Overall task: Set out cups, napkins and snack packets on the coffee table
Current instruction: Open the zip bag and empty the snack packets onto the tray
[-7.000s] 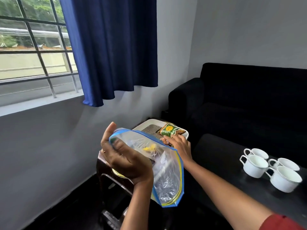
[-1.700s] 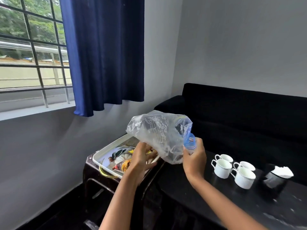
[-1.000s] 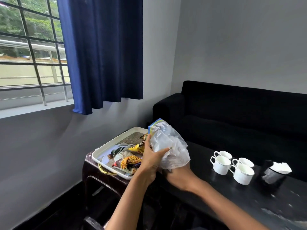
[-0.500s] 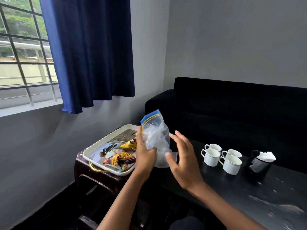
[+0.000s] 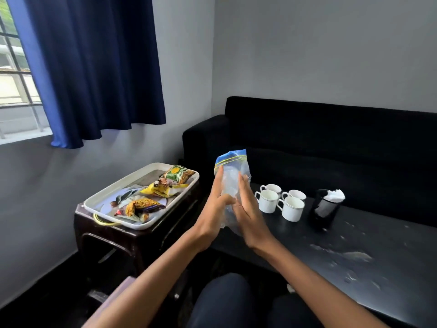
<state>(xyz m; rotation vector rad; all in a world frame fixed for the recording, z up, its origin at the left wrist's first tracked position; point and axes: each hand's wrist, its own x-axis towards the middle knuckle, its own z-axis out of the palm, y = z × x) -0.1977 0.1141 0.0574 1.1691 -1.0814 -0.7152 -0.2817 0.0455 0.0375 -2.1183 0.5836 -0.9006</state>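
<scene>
Both hands press a crumpled clear bag (image 5: 233,183) between flat palms, upright above the near edge of the black worktop (image 5: 354,237). The left hand (image 5: 214,209) and right hand (image 5: 248,209) keep an open grip, fingers straight. Four white cups (image 5: 280,201) sit at the bag's 3 o'clock, a napkin holder (image 5: 327,205) beyond them. Snack packets (image 5: 153,196) lie in a tray (image 5: 99,202) at 9 o'clock.

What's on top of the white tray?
On the white tray lie several snack packets: a green one at the far end, a yellow one in the middle and an orange-and-purple one nearest. What lies underneath them stays partly covered and unclear.
</scene>
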